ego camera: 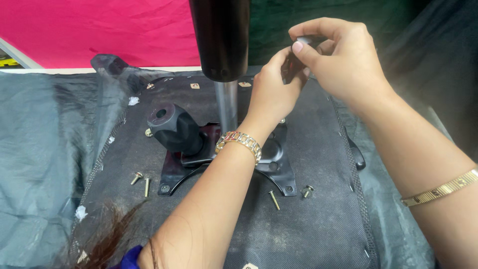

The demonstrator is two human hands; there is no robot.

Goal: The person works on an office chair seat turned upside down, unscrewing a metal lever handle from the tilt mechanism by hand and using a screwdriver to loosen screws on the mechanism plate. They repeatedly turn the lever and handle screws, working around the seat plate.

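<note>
Both my hands meet above the upturned chair seat (318, 219). My left hand (271, 89) and my right hand (338, 60) pinch a small black part (290, 65) between their fingertips. Below them a black metal mounting plate (276, 167) lies on the seat's underside, with a chrome gas cylinder (227, 107) and its black outer tube (220, 37) rising from it. A black knob-ended lever (172, 127) sticks out to the left of the plate. Loose bolts lie around: two at the left (141, 182), one (274, 200) and another (307, 191) in front.
Grey plastic sheeting (45, 149) covers the surface left of the seat. A pink cloth (99, 30) hangs at the back, dark green fabric (279, 22) to its right. Strands of brown hair (112, 234) hang at the lower left.
</note>
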